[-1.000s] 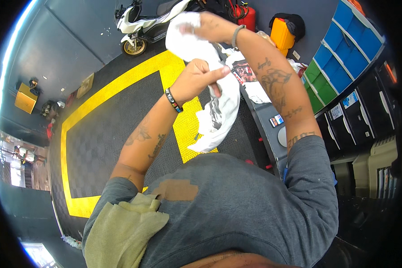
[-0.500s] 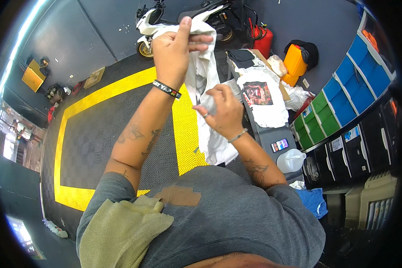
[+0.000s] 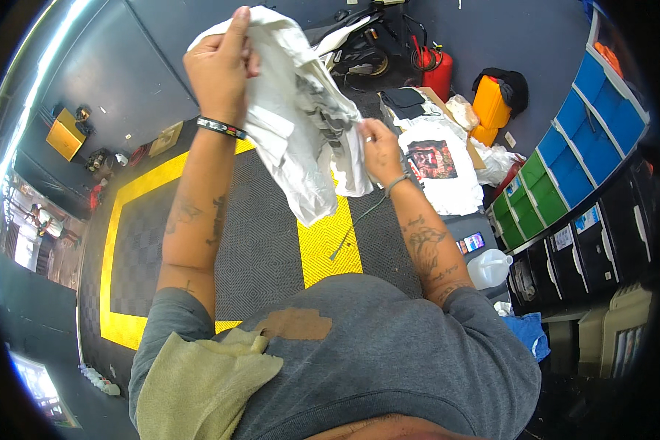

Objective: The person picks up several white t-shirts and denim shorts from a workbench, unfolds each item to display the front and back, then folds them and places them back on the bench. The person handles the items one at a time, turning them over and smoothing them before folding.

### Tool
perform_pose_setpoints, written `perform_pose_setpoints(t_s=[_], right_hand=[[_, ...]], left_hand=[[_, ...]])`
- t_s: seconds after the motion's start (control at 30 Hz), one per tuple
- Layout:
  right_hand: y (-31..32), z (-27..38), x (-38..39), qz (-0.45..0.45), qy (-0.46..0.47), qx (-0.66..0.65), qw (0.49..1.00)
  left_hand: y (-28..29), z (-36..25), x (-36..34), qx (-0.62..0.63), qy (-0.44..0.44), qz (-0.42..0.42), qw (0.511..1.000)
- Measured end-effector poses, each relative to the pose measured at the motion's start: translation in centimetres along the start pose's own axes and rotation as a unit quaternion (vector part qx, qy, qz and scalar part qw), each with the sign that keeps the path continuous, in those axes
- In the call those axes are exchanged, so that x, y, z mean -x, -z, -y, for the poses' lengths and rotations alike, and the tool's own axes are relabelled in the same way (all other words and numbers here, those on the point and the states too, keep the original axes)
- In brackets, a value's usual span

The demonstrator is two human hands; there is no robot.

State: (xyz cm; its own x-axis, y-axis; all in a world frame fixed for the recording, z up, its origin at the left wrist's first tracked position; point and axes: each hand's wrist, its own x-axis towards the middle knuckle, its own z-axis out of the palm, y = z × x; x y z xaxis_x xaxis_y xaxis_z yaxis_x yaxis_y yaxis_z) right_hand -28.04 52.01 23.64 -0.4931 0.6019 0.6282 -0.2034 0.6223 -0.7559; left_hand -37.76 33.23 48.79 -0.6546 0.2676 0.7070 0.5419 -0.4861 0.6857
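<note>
"Where was the white cloth (image 3: 279, 121)?"

"Up in the air, spread between both hands, with its near end hanging loose over the tiled floor (image 3: 257, 213)."

"And how did the hands stand?"

"The left hand (image 3: 218, 72) was curled firmly round its far left edge, thumb up. The right hand (image 3: 382, 154) had its fingers pinched on the right edge, somewhat nearer."

"Would you have called it heavy?"

"No, light and limp, I judged. It sagged into soft folds and creases, so it would hardly have stayed flat by itself. It looked neither slippery nor fragile, though I'd have kept fingertips off the dark print (image 3: 331, 126)."

"Where was the best hold, then?"

"Along the edges, well apart, I'd say. A grip in the middle would have bunched it."

"Anything like it nearby?"

"A white shirt (image 3: 451, 196) lay on the bench to the right, farther off than the phone (image 3: 471, 243) and the jug (image 3: 488, 270)."
</note>
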Motion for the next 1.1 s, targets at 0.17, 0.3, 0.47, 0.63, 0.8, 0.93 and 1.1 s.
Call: perform_pose_setpoints(t_s=[0.17,0.3,0.47,0.63,0.8,0.93,1.1], right_hand=[[4.2,0.4,-5.3,-0.077,0.041,-0.011,0.996],[7.3,2.7,-10.5,-0.124,0.119,0.071,0.983],[9.7,5.8,-16.6,0.03,0.204,0.163,0.965],[11.3,9.7,-20.1,0.167,0.243,0.206,0.933],[13.6,12.4,-22.3,0.246,0.281,0.279,0.884],[15.0,14.1,-24.6,0.279,0.229,0.292,0.885],[16.2,14.4,-26.5,0.232,0.113,0.223,0.94]], left_hand=[[6.3,1.7,-3.6,-0.01,0.059,-0.052,0.997],[10.0,3.0,-4.4,0.052,0.131,-0.085,0.986],[12.3,4.3,-4.9,0.235,0.252,-0.125,0.931],[13.8,5.9,-5.5,0.084,0.081,-0.252,0.961],[15.1,6.0,-6.6,-0.358,-0.326,-0.277,0.83],[16.4,4.0,-7.8,-0.283,-0.218,-0.13,0.925],[18.3,0.5,-9.2,-0.36,-0.036,0.051,0.931]])
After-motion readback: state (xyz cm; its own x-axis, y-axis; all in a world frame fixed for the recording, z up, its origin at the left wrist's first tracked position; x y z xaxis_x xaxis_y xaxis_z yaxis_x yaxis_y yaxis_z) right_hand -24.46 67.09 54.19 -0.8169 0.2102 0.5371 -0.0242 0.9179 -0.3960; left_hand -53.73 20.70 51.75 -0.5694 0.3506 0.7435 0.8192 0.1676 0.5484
